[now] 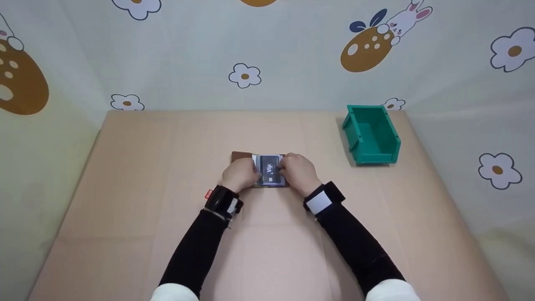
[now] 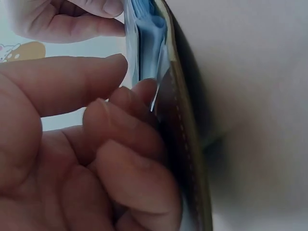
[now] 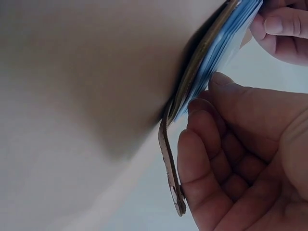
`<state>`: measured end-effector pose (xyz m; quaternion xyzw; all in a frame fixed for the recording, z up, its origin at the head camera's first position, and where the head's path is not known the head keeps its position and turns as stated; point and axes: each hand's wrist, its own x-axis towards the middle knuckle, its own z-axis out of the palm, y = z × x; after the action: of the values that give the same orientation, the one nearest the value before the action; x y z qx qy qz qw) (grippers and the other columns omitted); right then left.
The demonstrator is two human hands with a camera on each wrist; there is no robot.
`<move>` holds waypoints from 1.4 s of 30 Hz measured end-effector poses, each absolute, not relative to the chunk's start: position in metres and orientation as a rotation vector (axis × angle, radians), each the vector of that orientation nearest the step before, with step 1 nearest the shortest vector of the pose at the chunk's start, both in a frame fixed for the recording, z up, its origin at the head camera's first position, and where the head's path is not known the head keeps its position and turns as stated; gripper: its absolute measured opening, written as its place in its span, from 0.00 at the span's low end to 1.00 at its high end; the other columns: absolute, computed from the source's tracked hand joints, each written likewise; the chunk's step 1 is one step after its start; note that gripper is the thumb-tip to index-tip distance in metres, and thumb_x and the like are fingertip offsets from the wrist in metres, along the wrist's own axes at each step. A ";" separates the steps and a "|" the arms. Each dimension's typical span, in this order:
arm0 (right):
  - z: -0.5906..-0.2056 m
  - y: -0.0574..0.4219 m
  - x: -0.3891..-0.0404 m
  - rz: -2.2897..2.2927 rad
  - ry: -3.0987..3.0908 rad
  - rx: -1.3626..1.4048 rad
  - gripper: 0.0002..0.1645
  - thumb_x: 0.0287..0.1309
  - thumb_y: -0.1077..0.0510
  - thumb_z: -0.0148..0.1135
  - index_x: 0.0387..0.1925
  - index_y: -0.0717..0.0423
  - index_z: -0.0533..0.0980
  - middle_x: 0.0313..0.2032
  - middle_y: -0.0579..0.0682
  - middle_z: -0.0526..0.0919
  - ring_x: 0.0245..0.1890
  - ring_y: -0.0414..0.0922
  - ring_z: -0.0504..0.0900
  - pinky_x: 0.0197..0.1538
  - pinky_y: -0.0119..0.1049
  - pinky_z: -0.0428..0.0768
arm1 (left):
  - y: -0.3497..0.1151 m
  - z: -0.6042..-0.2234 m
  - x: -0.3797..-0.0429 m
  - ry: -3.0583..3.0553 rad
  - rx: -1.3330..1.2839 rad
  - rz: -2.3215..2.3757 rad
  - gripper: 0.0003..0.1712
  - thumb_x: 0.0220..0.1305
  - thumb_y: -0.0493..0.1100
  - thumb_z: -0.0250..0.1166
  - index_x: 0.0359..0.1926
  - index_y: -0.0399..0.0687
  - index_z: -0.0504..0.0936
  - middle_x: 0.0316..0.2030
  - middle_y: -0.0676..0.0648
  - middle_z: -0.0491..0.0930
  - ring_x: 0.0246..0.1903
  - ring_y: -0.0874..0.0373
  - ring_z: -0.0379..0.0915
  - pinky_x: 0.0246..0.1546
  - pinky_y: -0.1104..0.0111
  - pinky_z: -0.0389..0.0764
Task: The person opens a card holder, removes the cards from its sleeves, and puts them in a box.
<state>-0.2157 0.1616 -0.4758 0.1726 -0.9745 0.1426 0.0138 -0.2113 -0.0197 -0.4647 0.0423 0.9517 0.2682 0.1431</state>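
Well inside the table edges (image 1: pixel 259 113), both hands (image 1: pixel 240 173) (image 1: pixel 300 172) pinch the open wallet's (image 1: pixel 241 155) card sleeves (image 1: pixel 270 169).

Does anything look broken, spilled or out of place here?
Nothing stands out as spilled or damaged. The flat brown leather-look strap sticks out unfastened from the brown leather-look card wallet, which fits its being open.

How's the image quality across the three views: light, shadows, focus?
Head: fairly even light, "Vip" legible on the card, soft shadow left of the green storage bin; left wrist: dimmer, tabletop blurred, stitching on the brown card holder discernible; right wrist: also dim, tabletop soft, with a broad, soft-edged shadow beside the brown card holder.
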 end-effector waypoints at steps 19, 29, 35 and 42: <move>-0.477 0.161 -0.214 0.435 -3.020 0.556 0.02 0.52 0.64 0.72 0.30 0.59 0.86 0.32 0.53 0.84 0.34 0.51 0.82 0.39 0.44 0.79 | -0.013 -0.473 -0.212 2.740 0.047 0.818 0.10 0.60 0.45 0.66 0.30 0.43 0.81 0.31 0.47 0.80 0.28 0.53 0.73 0.28 0.62 0.73; -0.475 0.159 -0.214 0.406 -3.037 0.538 0.02 0.53 0.63 0.71 0.29 0.59 0.86 0.32 0.53 0.84 0.34 0.52 0.82 0.39 0.46 0.80 | -0.014 -0.474 -0.214 2.714 0.061 0.804 0.11 0.62 0.47 0.66 0.29 0.44 0.80 0.31 0.47 0.80 0.28 0.53 0.73 0.30 0.62 0.73; -0.474 0.159 -0.213 0.401 -3.048 0.519 0.03 0.53 0.62 0.72 0.29 0.59 0.87 0.31 0.52 0.84 0.33 0.50 0.83 0.38 0.44 0.80 | -0.014 -0.473 -0.214 2.711 0.067 0.800 0.11 0.62 0.47 0.66 0.29 0.44 0.80 0.30 0.47 0.79 0.28 0.53 0.72 0.29 0.63 0.72; -0.474 0.159 -0.212 0.391 -3.050 0.518 0.04 0.54 0.61 0.71 0.31 0.59 0.87 0.32 0.53 0.84 0.34 0.51 0.83 0.39 0.44 0.80 | -0.018 -0.474 -0.212 2.726 0.085 0.823 0.12 0.63 0.47 0.65 0.33 0.40 0.82 0.34 0.45 0.82 0.30 0.52 0.74 0.34 0.59 0.76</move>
<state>-0.2121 0.1585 -0.4736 0.1660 -0.9780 0.1255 0.0118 -0.2124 -0.0183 -0.4742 0.0295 0.9466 0.2858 0.1461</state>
